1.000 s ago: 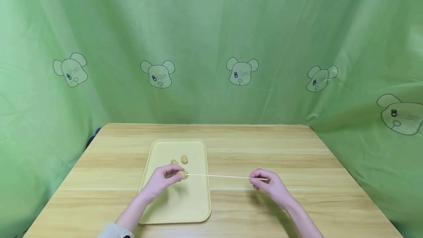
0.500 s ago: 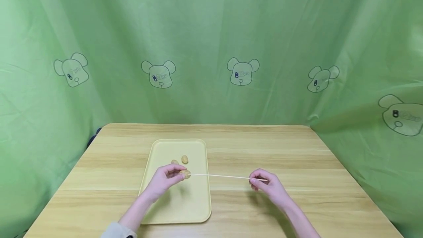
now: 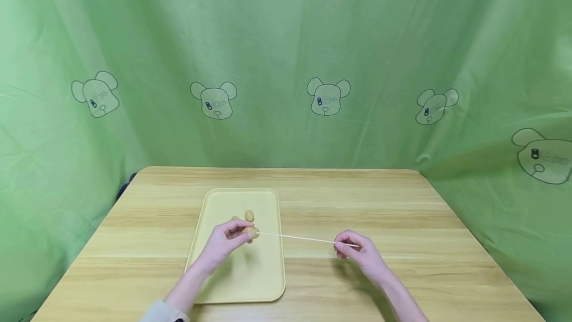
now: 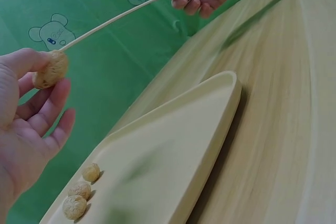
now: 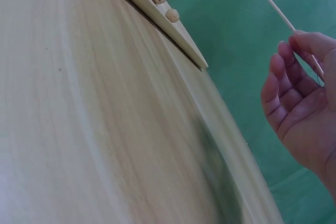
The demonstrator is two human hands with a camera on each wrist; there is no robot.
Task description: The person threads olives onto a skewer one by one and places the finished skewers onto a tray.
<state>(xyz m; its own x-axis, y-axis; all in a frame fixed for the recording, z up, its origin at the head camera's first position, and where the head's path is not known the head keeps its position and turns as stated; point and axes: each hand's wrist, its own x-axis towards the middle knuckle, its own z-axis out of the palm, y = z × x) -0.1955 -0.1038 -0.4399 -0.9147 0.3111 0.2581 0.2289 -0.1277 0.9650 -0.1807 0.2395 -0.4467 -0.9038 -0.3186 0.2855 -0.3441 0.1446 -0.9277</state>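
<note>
The hands (image 3: 220, 243) (image 3: 363, 253) cast soft shadows on the tray (image 3: 263, 270) and table (image 3: 380, 202); the wrist views look dimmer.

Rough tan ball (image 4: 54, 70) at one end of a thin pale stick (image 4: 115, 20), aloft

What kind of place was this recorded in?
Probably a makeshift, curtained-off recording booth: a green curtain hangs behind and along both sides of a wood-grain table, on which a pale yellow tray sits.

Left hand (image 3: 223, 240) pinches a tan ball (image 3: 254, 232) over a yellow tray (image 3: 261, 277), right hand (image 3: 360, 252) grips a thin stick (image 3: 304, 238) reaching that ball, more balls (image 3: 249, 215) on the tray, wood-grain counter (image 3: 357, 198) beneath, green curtain (image 3: 268, 24) with animal-head outlines behind.
</note>
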